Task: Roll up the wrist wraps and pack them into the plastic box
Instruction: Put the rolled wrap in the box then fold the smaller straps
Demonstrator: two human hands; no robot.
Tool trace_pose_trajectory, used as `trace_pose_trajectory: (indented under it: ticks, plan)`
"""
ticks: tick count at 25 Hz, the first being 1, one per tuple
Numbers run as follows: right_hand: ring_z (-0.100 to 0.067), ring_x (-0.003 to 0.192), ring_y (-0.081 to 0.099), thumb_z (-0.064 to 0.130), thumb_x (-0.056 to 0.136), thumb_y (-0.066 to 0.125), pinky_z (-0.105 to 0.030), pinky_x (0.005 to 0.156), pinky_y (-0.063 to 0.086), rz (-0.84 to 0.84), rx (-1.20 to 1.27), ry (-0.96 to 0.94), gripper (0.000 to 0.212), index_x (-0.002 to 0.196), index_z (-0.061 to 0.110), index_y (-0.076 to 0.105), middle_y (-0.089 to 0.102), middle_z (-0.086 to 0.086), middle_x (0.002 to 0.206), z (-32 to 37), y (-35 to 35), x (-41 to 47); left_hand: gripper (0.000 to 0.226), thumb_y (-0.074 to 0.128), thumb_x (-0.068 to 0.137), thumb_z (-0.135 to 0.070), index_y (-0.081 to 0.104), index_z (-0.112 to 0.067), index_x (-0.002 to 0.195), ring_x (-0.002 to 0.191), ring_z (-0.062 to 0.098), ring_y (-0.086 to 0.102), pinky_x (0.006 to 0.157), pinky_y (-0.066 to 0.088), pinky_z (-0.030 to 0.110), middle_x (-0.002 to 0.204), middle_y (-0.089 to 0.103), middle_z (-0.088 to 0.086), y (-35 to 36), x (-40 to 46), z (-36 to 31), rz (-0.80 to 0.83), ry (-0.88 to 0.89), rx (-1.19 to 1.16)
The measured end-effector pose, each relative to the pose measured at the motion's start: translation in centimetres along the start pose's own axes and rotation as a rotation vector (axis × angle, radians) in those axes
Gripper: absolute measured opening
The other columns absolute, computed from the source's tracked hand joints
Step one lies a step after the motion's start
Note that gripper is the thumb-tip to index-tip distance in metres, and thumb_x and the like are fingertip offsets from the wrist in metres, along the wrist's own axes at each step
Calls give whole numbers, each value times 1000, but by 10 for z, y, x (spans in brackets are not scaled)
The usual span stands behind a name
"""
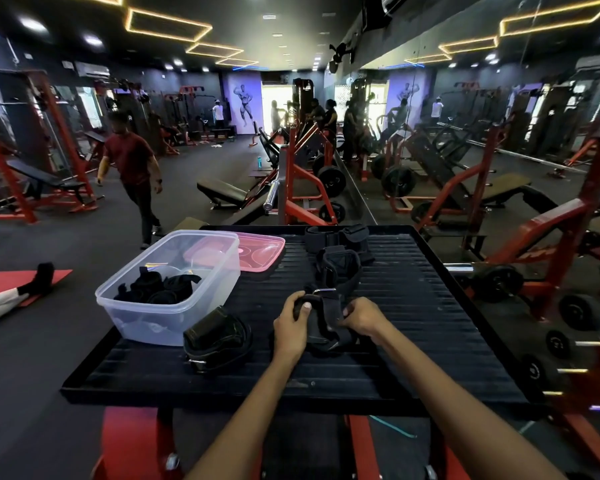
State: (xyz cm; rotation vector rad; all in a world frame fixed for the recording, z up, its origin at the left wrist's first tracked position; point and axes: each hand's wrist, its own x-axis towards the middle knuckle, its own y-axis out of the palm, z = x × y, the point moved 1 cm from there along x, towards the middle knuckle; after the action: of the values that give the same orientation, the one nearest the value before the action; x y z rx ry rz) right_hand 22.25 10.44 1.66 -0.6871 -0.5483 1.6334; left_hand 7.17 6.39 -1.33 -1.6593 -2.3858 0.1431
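A black wrist wrap [326,318] with a metal buckle lies on the ribbed black platform [430,323] in front of me. My left hand [291,323] grips its rolled left end, thumb on top. My right hand [362,320] pinches the right side of the same wrap. The clear plastic box [174,313] stands at the left of the platform with several rolled black wraps [160,289] inside. Another rolled wrap [215,337] sits just in front of the box. More loose wraps [338,265] lie farther back, with one more [340,237] at the far edge.
The pink lid [260,252] lies behind the box. A person in a red shirt [132,168] walks at the left. Red gym machines, benches and weight plates surround the platform; a mirror wall runs along the right.
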Motion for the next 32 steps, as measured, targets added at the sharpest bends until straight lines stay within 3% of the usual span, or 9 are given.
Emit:
trace_pose_trajectory:
  ticks: [4, 10, 15, 20, 23, 26, 27, 29, 32]
  plan:
    - [-19, 73, 55, 2, 74, 65, -28, 63, 45, -134, 98, -25, 26, 62, 21, 51, 61, -2, 76, -2, 1, 0, 29, 59, 90, -21, 58, -22, 119, 99, 20, 61, 93, 48, 34, 100, 65, -1, 0, 2, 2, -1, 19, 15]
    - [-26, 84, 59, 8, 87, 55, -32, 70, 45, -226, 204, -57, 5, 89, 11, 58, 66, -10, 93, -11, -5, 1, 50, 73, 78, -9, 52, -18, 122, 92, 16, 61, 64, 43, 2, 98, 64, 6, 6, -1, -1, 88, 37, 6]
    - [-32, 91, 54, 10, 92, 39, -30, 73, 37, -270, -103, -26, 13, 98, 12, 50, 57, -12, 96, 0, -4, -1, 49, 69, 82, -34, 44, -29, 123, 101, 18, 61, 84, 50, 26, 107, 63, 6, 8, -3, -4, 88, -5, -64]
    - [-20, 74, 51, 7, 96, 36, -20, 48, 43, -66, 187, -61, 16, 84, 13, 44, 54, -4, 77, -4, 0, -2, 67, 78, 73, -25, 37, -30, 126, 102, 21, 61, 90, 53, 41, 109, 60, -1, 6, -2, -6, 114, -152, -269]
    - [-23, 70, 54, 27, 101, 34, -40, 67, 53, -106, 151, -17, 29, 82, 12, 51, 56, -8, 78, 2, -9, 2, 62, 77, 72, -7, 46, -25, 123, 99, 18, 60, 93, 51, 42, 108, 62, 0, 4, -3, -9, 121, -147, -328]
    - [-28, 110, 56, 59, 95, 27, -38, 91, 43, -18, 298, 99, 68, 123, 5, 56, 60, -13, 118, 16, -26, 12, 55, 75, 73, -4, 53, -29, 117, 100, 14, 61, 93, 51, 38, 109, 63, -1, 4, -7, -15, 249, -89, -341]
    - [-27, 120, 52, 57, 95, 34, -34, 95, 41, 75, 424, 137, 65, 131, 6, 52, 57, -11, 128, 19, -29, 16, 53, 74, 74, -4, 54, -30, 116, 100, 13, 60, 92, 51, 35, 108, 63, -4, 5, -9, -17, 304, -77, -332]
    - [-25, 104, 61, 29, 92, 58, -29, 83, 51, 141, 661, 161, 37, 118, 2, 60, 69, -9, 109, 26, -33, 20, 51, 72, 77, -6, 54, -28, 119, 101, 12, 60, 88, 52, 29, 107, 62, -5, 6, -10, -15, 370, -63, -301]
    - [-25, 79, 64, -5, 78, 67, -37, 79, 53, -95, 747, 86, 18, 95, -1, 67, 69, -14, 88, 32, -41, 30, 37, 63, 87, -13, 54, -31, 118, 104, 13, 58, 93, 47, 27, 112, 62, -3, 6, -6, -9, 369, -27, -247]
